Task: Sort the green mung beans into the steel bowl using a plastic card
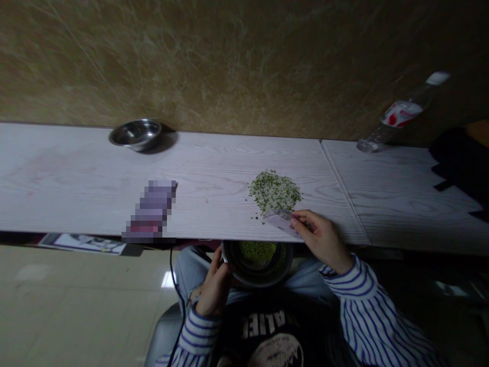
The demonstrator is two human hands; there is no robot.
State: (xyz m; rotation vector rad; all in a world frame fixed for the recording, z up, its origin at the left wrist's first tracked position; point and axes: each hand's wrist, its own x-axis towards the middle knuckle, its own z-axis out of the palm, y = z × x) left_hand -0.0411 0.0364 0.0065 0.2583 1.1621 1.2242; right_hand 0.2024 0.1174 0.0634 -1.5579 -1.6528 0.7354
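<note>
Green-and-white grain, small seeds heaped in a loose mound point(274, 190), lies on the pale wood-grain tabletop point(214, 168) near its front edge, the heap a little wider than deep, its long axis running roughly left to right along the table. At the heap's near edge the right hand point(323, 237) pinches a thin, pale, flat card point(280, 220) between thumb and fingers; the card's long axis slants from the hand up and left toward the seeds, its far edge touching the heap's fringe. A few stray seeds lie just left of it.

Below the table edge, the left hand point(214, 288) is closed around the rim of a dark round metal bowl point(258, 265) held over the lap, directly beneath the heap; the bowl holds a small pile of the same green grain.

Farther back on the left, a shiny steel bowl point(136, 134) stands upright near the wall; what it contains cannot be told. A clear plastic bottle with a red label point(401, 112) lies tilted at the far right, cap pointing up and right.
</note>
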